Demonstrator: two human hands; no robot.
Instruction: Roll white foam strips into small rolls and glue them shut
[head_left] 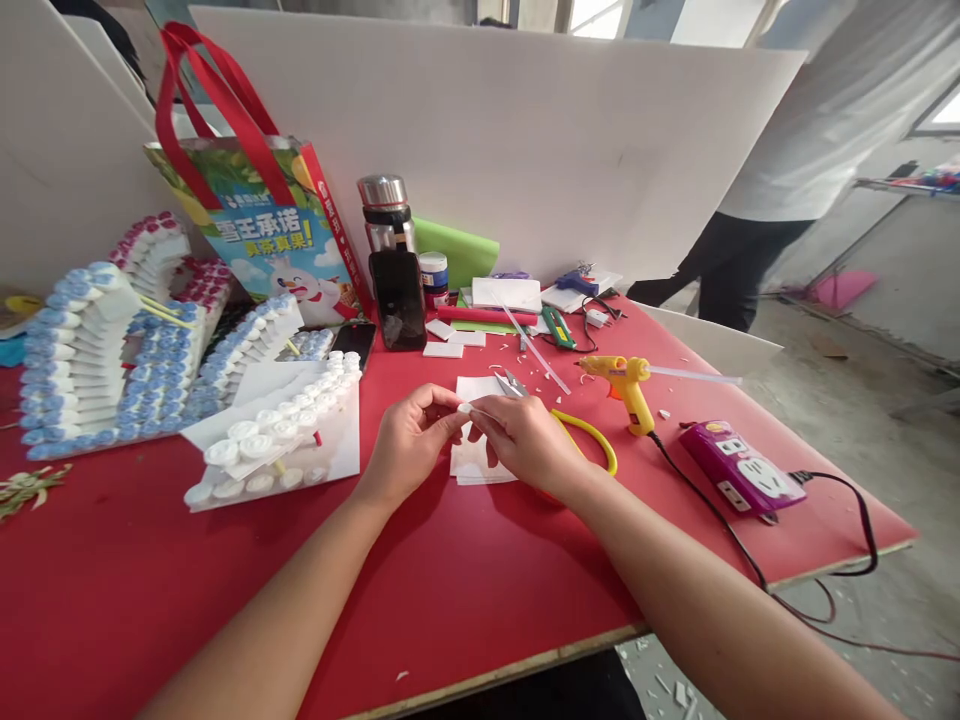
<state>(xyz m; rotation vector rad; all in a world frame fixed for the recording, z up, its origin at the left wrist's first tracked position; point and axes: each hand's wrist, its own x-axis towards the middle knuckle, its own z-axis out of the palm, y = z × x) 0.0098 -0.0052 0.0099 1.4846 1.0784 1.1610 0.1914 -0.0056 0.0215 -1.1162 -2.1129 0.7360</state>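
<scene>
My left hand [412,440] and my right hand [525,440] meet over the red table [465,590], fingertips pinched together on a small white foam strip [466,408]. Under them lie white foam sheets [474,462]. Scissors with a yellow handle [585,432] rest just behind my right hand. A yellow glue gun [626,385] stands to the right, a clear glue stick jutting from its back.
A white foam model with rolled pieces [274,440] sits to the left, blue and pink ones [112,350] beyond. A purple power strip [739,470] with black cord lies right. Shopping bag [262,220], flask [386,215], phone [397,300] and white board stand behind. A person stands at far right.
</scene>
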